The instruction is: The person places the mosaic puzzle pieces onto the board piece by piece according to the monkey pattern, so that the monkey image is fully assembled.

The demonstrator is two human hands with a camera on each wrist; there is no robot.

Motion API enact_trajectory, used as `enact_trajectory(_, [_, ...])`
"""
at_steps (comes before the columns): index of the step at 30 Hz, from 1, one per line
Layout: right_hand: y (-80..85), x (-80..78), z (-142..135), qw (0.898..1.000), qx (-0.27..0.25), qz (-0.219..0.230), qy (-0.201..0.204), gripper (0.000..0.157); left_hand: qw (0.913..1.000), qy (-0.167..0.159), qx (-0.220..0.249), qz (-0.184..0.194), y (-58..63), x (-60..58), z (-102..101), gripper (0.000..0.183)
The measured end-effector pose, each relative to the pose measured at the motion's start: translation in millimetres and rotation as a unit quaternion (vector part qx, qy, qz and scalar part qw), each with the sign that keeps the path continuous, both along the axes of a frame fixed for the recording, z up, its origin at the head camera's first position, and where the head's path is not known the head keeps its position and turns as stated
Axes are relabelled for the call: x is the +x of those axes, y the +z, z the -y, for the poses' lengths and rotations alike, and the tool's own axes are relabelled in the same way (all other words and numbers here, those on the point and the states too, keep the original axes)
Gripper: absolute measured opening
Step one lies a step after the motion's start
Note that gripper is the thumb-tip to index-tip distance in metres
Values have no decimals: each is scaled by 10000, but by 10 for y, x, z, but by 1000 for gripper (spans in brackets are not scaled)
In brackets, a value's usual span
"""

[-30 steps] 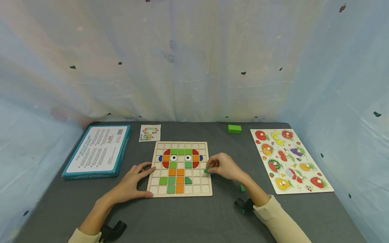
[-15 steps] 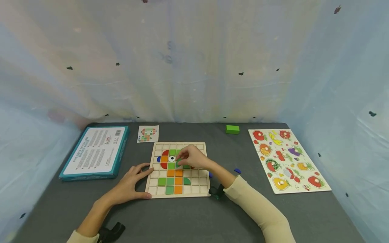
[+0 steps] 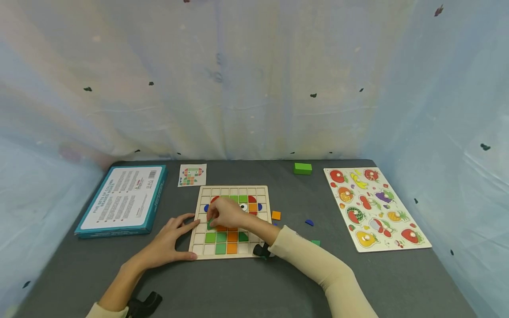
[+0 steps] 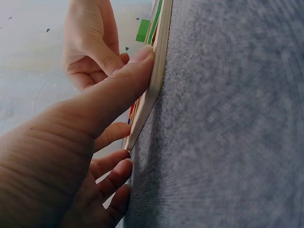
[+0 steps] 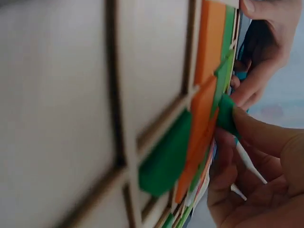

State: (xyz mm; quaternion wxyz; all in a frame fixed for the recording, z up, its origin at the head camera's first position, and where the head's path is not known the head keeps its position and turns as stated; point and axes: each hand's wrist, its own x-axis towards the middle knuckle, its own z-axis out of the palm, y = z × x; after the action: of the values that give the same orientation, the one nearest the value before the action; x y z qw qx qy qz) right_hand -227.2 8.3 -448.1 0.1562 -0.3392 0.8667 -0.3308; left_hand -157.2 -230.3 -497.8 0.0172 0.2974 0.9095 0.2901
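The wooden grid board (image 3: 260, 191) lies mid-table with coloured tiles set in it: red, orange, green and blue, plus round eye pieces. My right hand (image 3: 227, 213) reaches across it from the right. In the right wrist view its thumb and fingers pinch a dark green curved tile (image 5: 227, 114) at the board's left side, beside the orange tiles (image 5: 211, 42). Part of the tile picture is covered by this hand. At the board's left edge rests my left hand (image 3: 172, 243), thumb at the near corner and fingers spread along the side. Another dark green rounded tile (image 5: 165, 154) sits in a cell.
Right of the board lie an orange square tile (image 3: 276, 215), a blue half-round tile (image 3: 309, 222) and a green piece (image 3: 316, 243). A pattern card (image 3: 192, 175) and teal box (image 3: 119, 198) are left. A green block (image 3: 302, 168) and fruit puzzle (image 3: 377, 210) are right.
My right hand has carried the green tile from the board's right edge leftward across it to the left side. The left hand stays at the board's left edge.
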Motion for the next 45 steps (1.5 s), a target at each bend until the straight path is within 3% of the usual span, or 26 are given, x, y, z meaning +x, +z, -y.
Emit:
enact_trajectory(7, [17, 36, -28, 9985, 387, -377, 6, 4, 10000, 35, -60, 15, 2, -18, 6, 95])
enact_trajectory(10, [83, 87, -73, 9938, 623, -907, 135, 12, 10000, 22, -93, -27, -7, -21, 8, 95])
enact_trajectory(12, [139, 175, -116, 9832, 1085, -1435, 314, 23, 9999, 6, -111, -40, -15, -22, 5, 95])
enact_trajectory(15, [184, 356, -186, 9515, 2059, -2161, 739, 49, 9999, 0, -147, -37, -26, -23, 2, 96])
enact_trajectory(18, [164, 527, -232, 9259, 2740, -2359, 1094, 68, 9999, 44, -164, -36, -34, -27, 8, 96])
enact_trajectory(20, [133, 607, -247, 9218, 2905, -2272, 1192, 72, 9999, 56, -158, -41, -37, -29, 13, 96])
enact_trajectory(29, [115, 719, -363, 9294, 2906, -2032, 1027, 73, 9999, 89, -120, -15, -26, -18, 1, 96])
enact_trajectory(37, [186, 873, -917, 9417, 2886, -1664, 479, 76, 9999, 92, -97, -53, 4, -17, -26, 97])
enact_trajectory(45, [49, 1062, -1130, 9505, 2562, -1626, 671, 83, 9998, 141, -105, 81, 10, 2, -22, 96])
